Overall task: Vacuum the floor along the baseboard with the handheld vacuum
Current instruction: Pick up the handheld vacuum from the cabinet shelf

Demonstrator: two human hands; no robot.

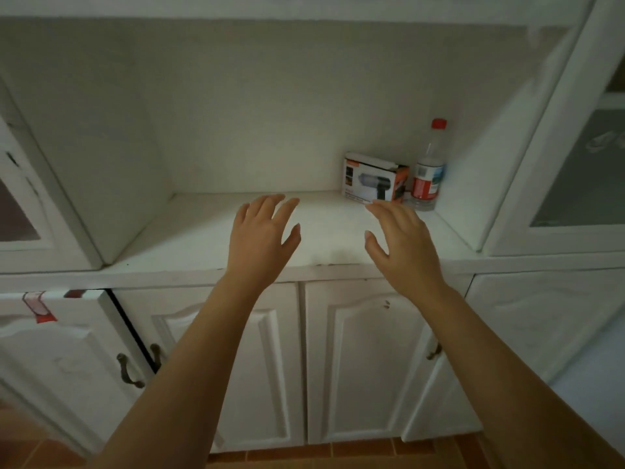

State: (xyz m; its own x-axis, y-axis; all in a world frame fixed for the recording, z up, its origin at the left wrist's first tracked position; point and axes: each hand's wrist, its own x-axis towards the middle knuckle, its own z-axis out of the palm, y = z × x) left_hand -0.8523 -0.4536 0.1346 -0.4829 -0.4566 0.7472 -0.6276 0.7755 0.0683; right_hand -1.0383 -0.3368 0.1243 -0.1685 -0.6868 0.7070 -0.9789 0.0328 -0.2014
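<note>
Left hand (260, 238) and right hand (402, 245) hover wide open and empty over the cabinet shelf (189, 238), I'd guess reaching for the handheld vacuum box (373, 177) tucked back-right beside a red-capped bottle (429, 174).

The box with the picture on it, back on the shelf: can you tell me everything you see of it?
The white cardboard box has an orange and black end and a picture of a grey handheld device with a dark handle on its front. It stands closed on the white cabinet shelf, near the back right corner. A clear plastic bottle with a red cap stands close beside it; whether they touch is unclear. The open right hand hovers just before it, not gripping it.
</note>
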